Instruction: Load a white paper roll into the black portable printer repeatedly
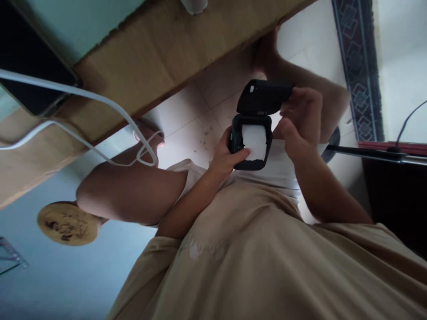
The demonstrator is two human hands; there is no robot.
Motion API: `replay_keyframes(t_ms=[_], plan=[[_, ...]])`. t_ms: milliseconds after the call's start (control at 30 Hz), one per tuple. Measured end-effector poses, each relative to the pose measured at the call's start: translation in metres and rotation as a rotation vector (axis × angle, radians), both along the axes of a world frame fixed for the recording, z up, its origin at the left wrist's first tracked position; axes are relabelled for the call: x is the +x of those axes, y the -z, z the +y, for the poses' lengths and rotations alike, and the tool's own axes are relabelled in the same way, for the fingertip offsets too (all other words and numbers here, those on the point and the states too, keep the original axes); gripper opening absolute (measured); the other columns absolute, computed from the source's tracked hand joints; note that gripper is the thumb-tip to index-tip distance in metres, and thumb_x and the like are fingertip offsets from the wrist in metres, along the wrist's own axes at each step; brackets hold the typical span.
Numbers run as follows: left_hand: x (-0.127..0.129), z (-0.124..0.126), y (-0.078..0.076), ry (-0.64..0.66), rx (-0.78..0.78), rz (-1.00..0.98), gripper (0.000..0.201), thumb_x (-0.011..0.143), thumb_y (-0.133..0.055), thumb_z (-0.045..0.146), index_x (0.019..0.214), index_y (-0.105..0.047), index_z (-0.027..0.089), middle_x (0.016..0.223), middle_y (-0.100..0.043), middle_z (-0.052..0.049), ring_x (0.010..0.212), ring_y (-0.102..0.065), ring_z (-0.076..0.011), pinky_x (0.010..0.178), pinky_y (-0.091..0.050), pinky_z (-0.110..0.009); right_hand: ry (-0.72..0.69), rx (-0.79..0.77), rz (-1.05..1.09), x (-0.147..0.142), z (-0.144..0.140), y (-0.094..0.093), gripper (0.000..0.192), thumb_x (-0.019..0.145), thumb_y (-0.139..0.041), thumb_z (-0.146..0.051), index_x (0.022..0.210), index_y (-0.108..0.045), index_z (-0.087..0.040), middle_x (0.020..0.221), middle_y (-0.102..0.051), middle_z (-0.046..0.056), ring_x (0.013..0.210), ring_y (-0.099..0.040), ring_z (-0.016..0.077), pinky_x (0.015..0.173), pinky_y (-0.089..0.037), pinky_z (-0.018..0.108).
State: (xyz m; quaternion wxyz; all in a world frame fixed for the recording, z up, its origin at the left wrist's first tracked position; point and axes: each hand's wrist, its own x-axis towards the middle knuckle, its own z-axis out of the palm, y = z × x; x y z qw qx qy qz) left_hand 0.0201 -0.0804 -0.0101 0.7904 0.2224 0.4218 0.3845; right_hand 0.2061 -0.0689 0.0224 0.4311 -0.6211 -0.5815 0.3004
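A small black portable printer (252,165) is above my lap with its lid (262,98) swung up. A roll of white paper (255,140) lies in its compartment, and the paper's edges look ragged. My left hand (227,158) grips the printer body from the left, its thumb reaching over the rim onto the paper. At the right edge of the lid is my right hand (302,124), fingers bent and thumb held apart from them. The fingertips are partly in shadow; they appear to touch the lid's edge.
A wooden table edge (160,58) crosses the upper left, with a black flat device (33,58) on it. A white cable (100,98) loops off the table over my leg. A round wooden stool (68,223) stands lower left; a dark metal pole (373,153) extends at right.
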Motion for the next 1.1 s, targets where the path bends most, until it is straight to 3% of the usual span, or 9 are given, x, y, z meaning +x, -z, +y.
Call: replay_keyframes(t_ms=[67,167,267,367,500,633,833,967,1100], plan=[[-0.001,-0.001,0.001,0.005,0.0,0.0,0.078,0.053,-0.092,0.044,0.12,-0.056,0.025,0.105,-0.064,-0.003,0.096,-0.062,-0.0193,0.088,-0.052,-0.034,0.031,-0.095,0.16,0.001,0.006,0.004,0.056,0.089,-0.045,-0.064,0.132,-0.034,-0.03,0.126,-0.063,0.01,0.113,-0.065,0.022,0.09,-0.053,0.042],[-0.002,-0.002,0.004,0.004,0.026,0.005,0.079,0.053,-0.092,0.044,0.121,-0.058,0.026,0.102,-0.064,-0.002,0.093,-0.061,-0.0183,0.086,-0.051,-0.034,0.088,-0.217,0.327,0.0,0.01,0.003,0.051,0.089,-0.034,-0.066,0.126,-0.035,-0.031,0.113,-0.068,0.011,0.112,-0.067,0.0244,0.089,-0.054,0.044],[-0.004,-0.004,0.008,-0.002,0.056,0.006,0.077,0.055,-0.091,0.045,0.123,-0.058,0.027,0.106,-0.064,-0.002,0.096,-0.061,-0.0191,0.089,-0.05,-0.034,0.085,-0.332,0.399,-0.003,0.006,-0.002,0.045,0.087,-0.04,-0.063,0.12,-0.04,-0.033,0.121,-0.068,0.008,0.12,-0.065,0.023,0.087,-0.056,0.041],[-0.007,-0.006,0.008,0.003,0.055,-0.018,0.079,0.056,-0.091,0.044,0.125,-0.058,0.027,0.11,-0.065,-0.003,0.1,-0.062,-0.0197,0.091,-0.05,-0.034,-0.011,-0.402,0.415,-0.008,0.0,-0.005,0.051,0.086,-0.047,-0.066,0.122,-0.045,-0.03,0.136,-0.062,0.007,0.127,-0.062,0.0226,0.092,-0.057,0.04],[-0.01,-0.008,0.002,-0.024,0.049,-0.054,0.078,0.056,-0.092,0.048,0.124,-0.059,0.027,0.116,-0.065,-0.004,0.108,-0.063,-0.0217,0.093,-0.052,-0.033,-0.219,-0.437,0.327,-0.016,-0.007,-0.007,0.07,0.08,-0.061,-0.07,0.132,-0.048,-0.025,0.142,-0.056,0.008,0.13,-0.057,0.0232,0.107,-0.053,0.041],[-0.013,-0.007,-0.009,-0.062,-0.026,-0.044,0.064,0.065,-0.086,0.055,0.115,-0.061,0.025,0.103,-0.067,-0.003,0.094,-0.065,-0.0179,0.078,-0.053,-0.028,-0.315,-0.409,0.103,-0.021,-0.01,-0.006,0.077,0.078,-0.069,-0.065,0.137,-0.04,-0.024,0.13,-0.055,0.008,0.112,-0.059,0.0201,0.098,-0.054,0.039],[-0.012,-0.006,-0.021,-0.092,-0.048,-0.059,0.059,0.065,-0.088,0.053,0.108,-0.063,0.023,0.092,-0.065,0.0,0.08,-0.062,-0.0129,0.067,-0.049,-0.023,-0.322,-0.347,0.066,-0.023,-0.01,-0.012,0.074,0.079,-0.07,-0.062,0.135,-0.04,-0.024,0.118,-0.057,0.006,0.099,-0.058,0.0172,0.086,-0.055,0.034],[-0.006,-0.003,-0.024,-0.096,-0.08,-0.111,0.057,0.066,-0.086,0.056,0.105,-0.061,0.022,0.086,-0.063,0.0,0.072,-0.061,-0.0119,0.062,-0.048,-0.024,-0.237,-0.319,-0.045,-0.026,-0.012,-0.022,0.073,0.077,-0.07,-0.062,0.134,-0.045,-0.024,0.114,-0.057,0.006,0.096,-0.056,0.0173,0.084,-0.053,0.035],[-0.003,-0.003,-0.023,-0.078,-0.045,-0.1,0.057,0.067,-0.084,0.059,0.105,-0.063,0.021,0.09,-0.066,-0.001,0.078,-0.064,-0.0135,0.063,-0.048,-0.024,-0.179,-0.293,-0.077,-0.025,-0.018,-0.022,0.074,0.076,-0.069,-0.064,0.133,-0.045,-0.024,0.118,-0.055,0.007,0.1,-0.055,0.018,0.086,-0.052,0.035]])
